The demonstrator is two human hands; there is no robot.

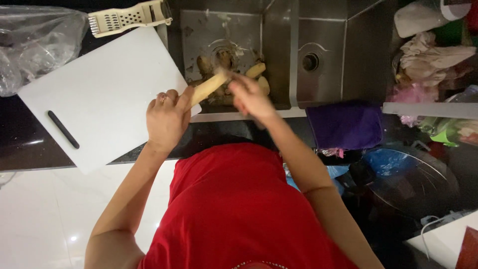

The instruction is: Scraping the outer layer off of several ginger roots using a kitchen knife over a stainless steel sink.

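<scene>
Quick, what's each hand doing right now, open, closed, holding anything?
Left hand: closed around the pale peeled vegetable, over the sink edge.
Right hand: blurred at the vegetable's far end; grip cannot be told.

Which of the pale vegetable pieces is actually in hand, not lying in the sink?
The long pale peeled piece, gripped by the left hand over the sink's front edge, right hand at its tip. The shorter chunks lie loose near the drain.

A long, pale yellow peeled vegetable (208, 88) (its exact kind is hard to tell) is held tilted above the front edge of a steel sink (279, 30), its lower end gripped in the left hand (167, 119) and its upper end meeting the blurred right hand (251, 97). More pale pieces (256, 69) lie below in the basin.
</scene>
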